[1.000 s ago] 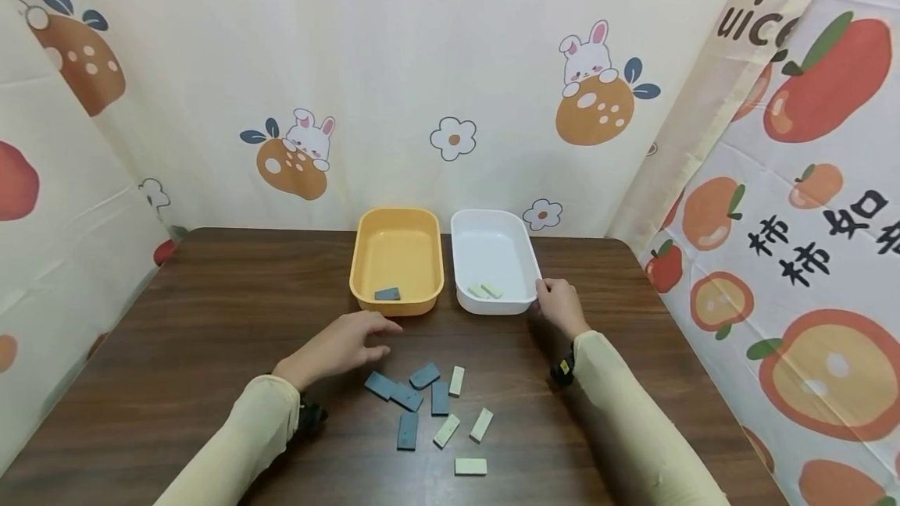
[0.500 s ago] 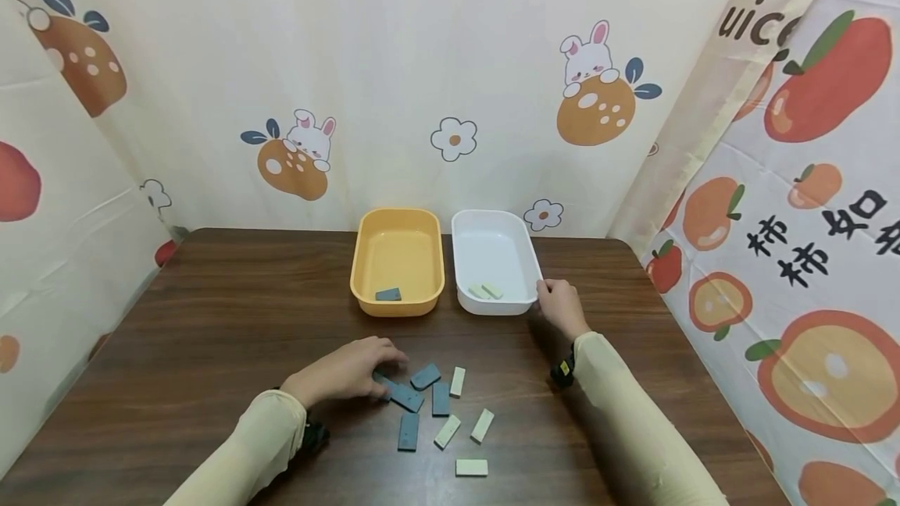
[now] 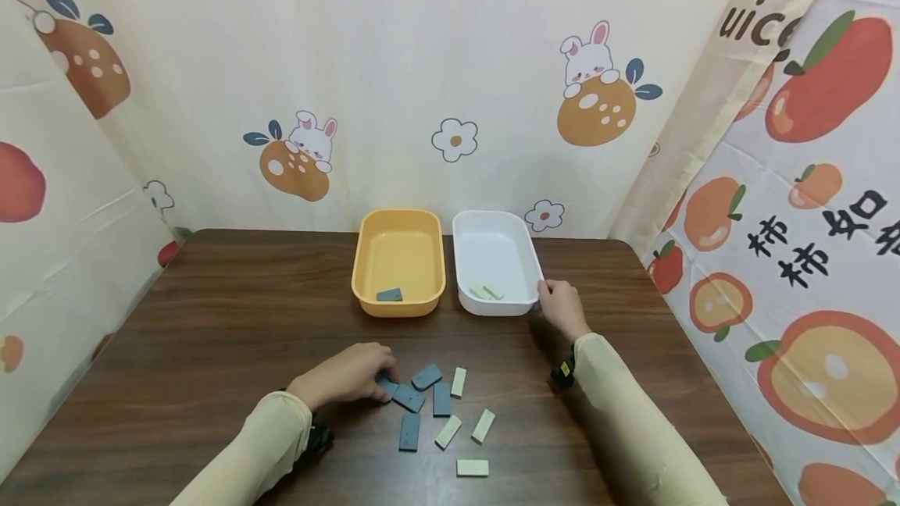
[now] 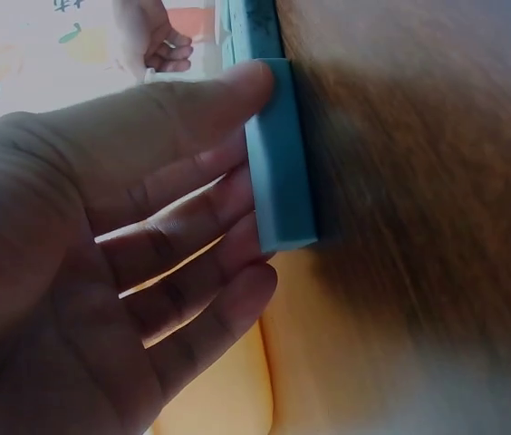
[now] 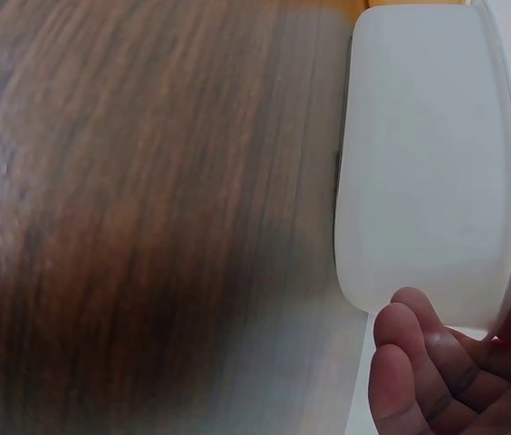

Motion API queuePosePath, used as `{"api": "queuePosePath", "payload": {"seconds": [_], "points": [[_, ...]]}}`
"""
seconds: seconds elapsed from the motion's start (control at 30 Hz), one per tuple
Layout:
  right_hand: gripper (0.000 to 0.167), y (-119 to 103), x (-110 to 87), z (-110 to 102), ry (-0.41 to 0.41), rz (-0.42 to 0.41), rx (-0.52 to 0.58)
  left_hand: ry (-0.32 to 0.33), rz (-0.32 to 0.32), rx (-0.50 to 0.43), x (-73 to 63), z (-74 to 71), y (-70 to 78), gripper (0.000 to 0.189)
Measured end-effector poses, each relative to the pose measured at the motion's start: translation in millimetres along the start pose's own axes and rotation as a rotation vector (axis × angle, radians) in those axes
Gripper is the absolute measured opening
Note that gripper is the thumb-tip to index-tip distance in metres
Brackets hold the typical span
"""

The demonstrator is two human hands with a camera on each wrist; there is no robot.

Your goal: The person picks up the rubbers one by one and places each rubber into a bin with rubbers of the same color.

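My left hand (image 3: pixel 348 375) pinches a blue-grey rectangular block (image 4: pixel 283 172) low over the table, thumb on its near face and fingers behind. Right beside it lie several more blue-grey blocks (image 3: pixel 409 432). My right hand (image 3: pixel 562 308) holds the near right corner of the white plastic tub (image 5: pixel 428 163), gripping its rim between thumb and fingers. Inside that tub are two pale green blocks (image 3: pixel 493 291). The yellow tub (image 3: pixel 398 308) stands to its left with one blue-grey block (image 3: pixel 389 295) in it.
Several pale green blocks (image 3: pixel 472 468) are scattered on the dark wooden table (image 3: pixel 211 334), to the right of the blue-grey ones. A printed curtain (image 3: pixel 394 100) hangs behind the table and along both sides.
My left hand has come down from near the yellow tub to the leftmost blue-grey block and closed its fingers on it. My right hand stays at the white tub's rim.
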State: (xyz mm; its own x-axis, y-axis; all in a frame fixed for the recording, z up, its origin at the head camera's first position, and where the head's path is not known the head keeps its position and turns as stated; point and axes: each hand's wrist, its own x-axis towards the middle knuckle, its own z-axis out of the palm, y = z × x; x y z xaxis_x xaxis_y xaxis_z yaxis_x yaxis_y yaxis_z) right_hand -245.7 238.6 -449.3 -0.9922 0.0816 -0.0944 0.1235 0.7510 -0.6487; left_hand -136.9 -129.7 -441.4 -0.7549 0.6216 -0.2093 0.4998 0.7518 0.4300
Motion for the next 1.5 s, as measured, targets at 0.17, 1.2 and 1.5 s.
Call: {"api": "queuePosePath", "payload": {"seconds": [0.17, 1.2, 1.5], "points": [[0.047, -2, 0.3, -1, 0.006, -0.009, -0.012, 0.013, 0.007, 0.000, 3.1, 0.1, 2.1, 0.015], [0.046, 1, -3.2, 15, 0.104, -0.043, 0.008, 0.042, -0.093, -0.112, -3.8, 11.9, 0.7, 0.013], [0.044, 1, -1.6, 12, 0.127, -0.049, 0.011, 0.031, -0.074, -0.091, 2.1, 10.5, 0.4, 0.012]]}}
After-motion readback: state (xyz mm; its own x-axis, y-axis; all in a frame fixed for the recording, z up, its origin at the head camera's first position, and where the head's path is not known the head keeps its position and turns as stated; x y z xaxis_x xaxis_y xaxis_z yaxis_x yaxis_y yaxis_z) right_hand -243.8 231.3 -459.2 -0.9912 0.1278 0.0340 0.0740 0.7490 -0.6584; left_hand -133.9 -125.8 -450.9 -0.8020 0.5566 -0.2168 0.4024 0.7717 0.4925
